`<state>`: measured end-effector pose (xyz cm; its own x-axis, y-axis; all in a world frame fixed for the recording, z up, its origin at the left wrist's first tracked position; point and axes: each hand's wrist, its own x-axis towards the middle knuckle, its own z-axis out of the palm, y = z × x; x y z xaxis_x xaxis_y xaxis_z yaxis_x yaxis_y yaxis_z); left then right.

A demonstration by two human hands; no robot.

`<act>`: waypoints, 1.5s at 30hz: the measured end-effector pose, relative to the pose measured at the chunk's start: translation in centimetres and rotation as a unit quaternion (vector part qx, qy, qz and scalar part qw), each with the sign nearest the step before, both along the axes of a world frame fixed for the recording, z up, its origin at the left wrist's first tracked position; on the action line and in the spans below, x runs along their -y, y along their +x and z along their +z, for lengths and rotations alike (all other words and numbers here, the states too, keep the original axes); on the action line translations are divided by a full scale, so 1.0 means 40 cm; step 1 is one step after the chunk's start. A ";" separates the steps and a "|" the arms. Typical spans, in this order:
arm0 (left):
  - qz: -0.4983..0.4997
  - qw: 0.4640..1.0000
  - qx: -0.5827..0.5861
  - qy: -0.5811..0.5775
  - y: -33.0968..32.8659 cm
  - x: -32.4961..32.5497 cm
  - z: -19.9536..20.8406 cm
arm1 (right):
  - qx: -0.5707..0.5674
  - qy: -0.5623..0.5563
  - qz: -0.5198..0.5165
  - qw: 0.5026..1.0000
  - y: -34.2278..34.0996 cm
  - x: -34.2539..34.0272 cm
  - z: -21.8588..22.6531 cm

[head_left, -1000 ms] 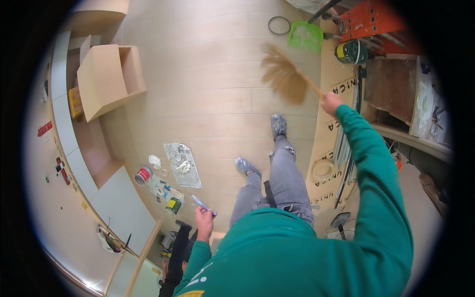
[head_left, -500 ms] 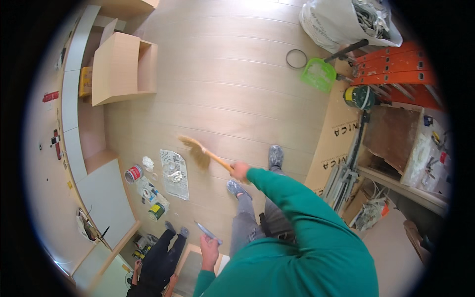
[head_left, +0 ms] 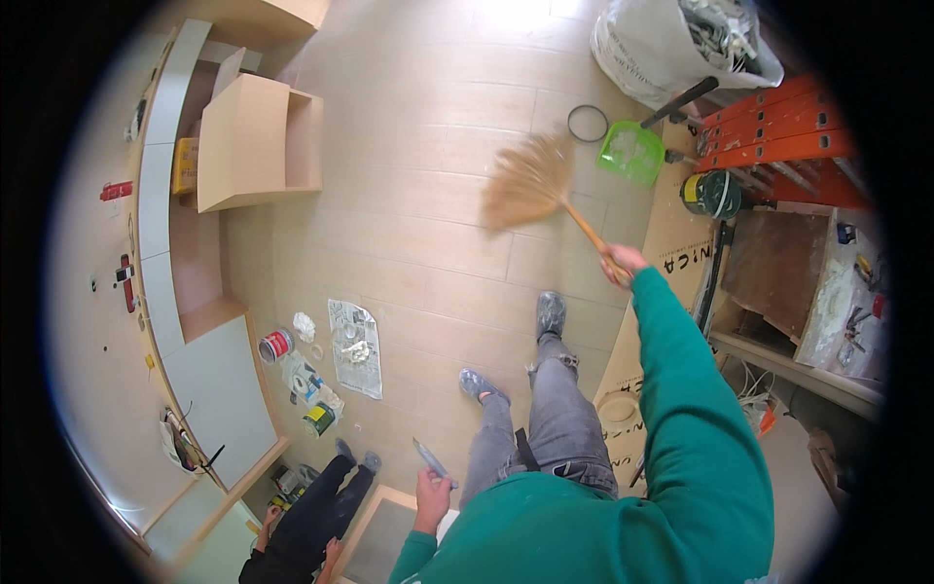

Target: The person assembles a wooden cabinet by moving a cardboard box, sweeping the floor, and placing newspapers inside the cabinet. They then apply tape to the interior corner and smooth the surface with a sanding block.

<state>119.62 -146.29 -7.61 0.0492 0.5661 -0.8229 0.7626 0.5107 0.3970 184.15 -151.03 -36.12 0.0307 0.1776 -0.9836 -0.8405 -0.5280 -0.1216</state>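
Note:
My right hand is wrapped round the wooden handle of a straw broom, arm stretched out to the right. Blurred by motion, the fanned bristles are at the tiled floor, left of a green dustpan with pale debris in it and a black handle. A dark ring lies between the bristles and the dustpan. Low in the view, beside my leg, my left hand grips a slim grey knife-like tool with its pointed end up; its exact kind is unclear.
Newspaper with white scraps lies left of my feet, near paint cans. Another person stands lower left. A wooden cabinet box is upper left. On the right are a white sack, an orange ladder and a workbench.
My right hand has swung the broom up and right, from beside my left foot to near the dustpan. The left hand still holds the grey tool, almost in place.

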 end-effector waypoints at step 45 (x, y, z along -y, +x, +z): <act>0.198 0.970 0.016 -0.139 0.727 -1.485 -0.338 | 0.219 -0.122 0.064 0.966 0.974 -1.385 -0.094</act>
<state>148.69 -86.88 -21.14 -0.0983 0.3032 -0.9478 0.4746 0.8514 0.2232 223.11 -95.65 -39.88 0.4464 -0.0285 -0.8944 -0.6629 -0.6819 -0.3091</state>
